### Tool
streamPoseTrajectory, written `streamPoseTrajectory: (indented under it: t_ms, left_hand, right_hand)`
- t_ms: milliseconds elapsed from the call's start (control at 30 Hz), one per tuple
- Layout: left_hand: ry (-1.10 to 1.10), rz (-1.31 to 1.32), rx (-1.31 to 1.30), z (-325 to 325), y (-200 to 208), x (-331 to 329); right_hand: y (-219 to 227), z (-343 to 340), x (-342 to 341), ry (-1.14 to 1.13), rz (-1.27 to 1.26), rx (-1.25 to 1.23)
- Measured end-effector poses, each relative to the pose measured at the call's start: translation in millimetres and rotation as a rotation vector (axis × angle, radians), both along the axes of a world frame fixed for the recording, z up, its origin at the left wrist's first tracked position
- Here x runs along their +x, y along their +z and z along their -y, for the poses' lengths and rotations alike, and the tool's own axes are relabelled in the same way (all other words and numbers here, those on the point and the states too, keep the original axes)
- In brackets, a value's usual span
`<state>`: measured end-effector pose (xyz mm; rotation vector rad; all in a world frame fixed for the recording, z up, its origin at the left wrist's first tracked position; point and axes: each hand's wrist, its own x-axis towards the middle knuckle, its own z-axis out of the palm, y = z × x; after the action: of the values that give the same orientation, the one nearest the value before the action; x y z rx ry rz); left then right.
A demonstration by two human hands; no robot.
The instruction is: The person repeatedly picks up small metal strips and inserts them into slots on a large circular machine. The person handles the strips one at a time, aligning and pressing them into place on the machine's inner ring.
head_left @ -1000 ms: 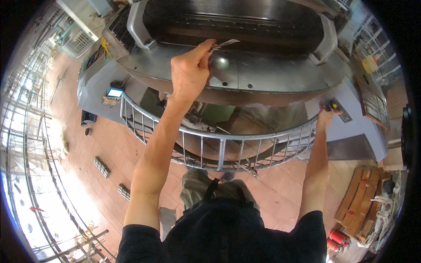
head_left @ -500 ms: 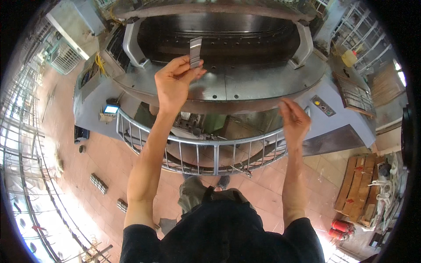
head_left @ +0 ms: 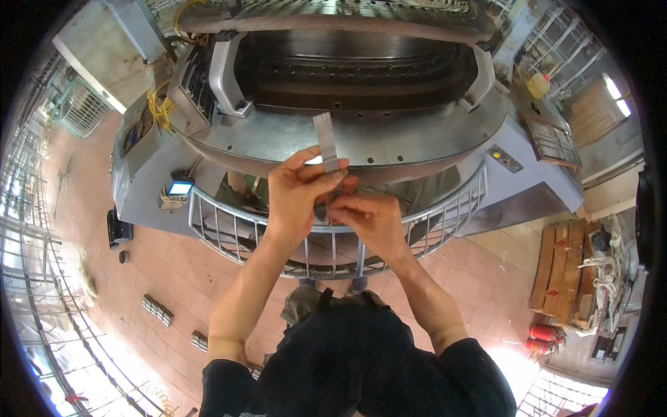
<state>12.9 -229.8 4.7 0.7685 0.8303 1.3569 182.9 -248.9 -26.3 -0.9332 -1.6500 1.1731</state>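
Note:
A thin, ribbed grey metal strip (head_left: 324, 135) stands nearly upright in my left hand (head_left: 295, 194), slightly tilted, its upper part rising past the fingers. Thumb and fingers of that hand pinch it near its lower half. Just below, my right hand (head_left: 372, 219) has its fingers drawn together by the strip's lower end, close against the left hand. What lies between those right fingertips is small, dark and partly hidden. Both hands are over the curved metal railing (head_left: 334, 257), before the smooth steel ledge (head_left: 278, 139) of a large round machine.
Silver uprights (head_left: 226, 76) flank the machine's dark opening. A lit screen (head_left: 180, 188) sits at the left, a button panel (head_left: 505, 158) at the right. On the tiled floor lie a slotted block (head_left: 158, 310), wooden boards (head_left: 559, 274) and red cylinders (head_left: 542, 338).
My left hand with the strip has come down and nearer. My right hand has swung in from the right to meet it. The view has shifted slightly.

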Motion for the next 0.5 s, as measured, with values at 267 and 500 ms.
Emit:
streamPoseTrajectory:
  t_ms: [267,500]
  left_hand:
    - [-0.336,-0.034,-0.285,35,-42,-41]
    - [-0.474,-0.014,-0.381,-3,-63,-61]
  right_hand:
    - [-16,-11,-20,-0.097,-0.093,-0.374]
    - [-41,-39,-46,-0.121,-0.292,-0.658]
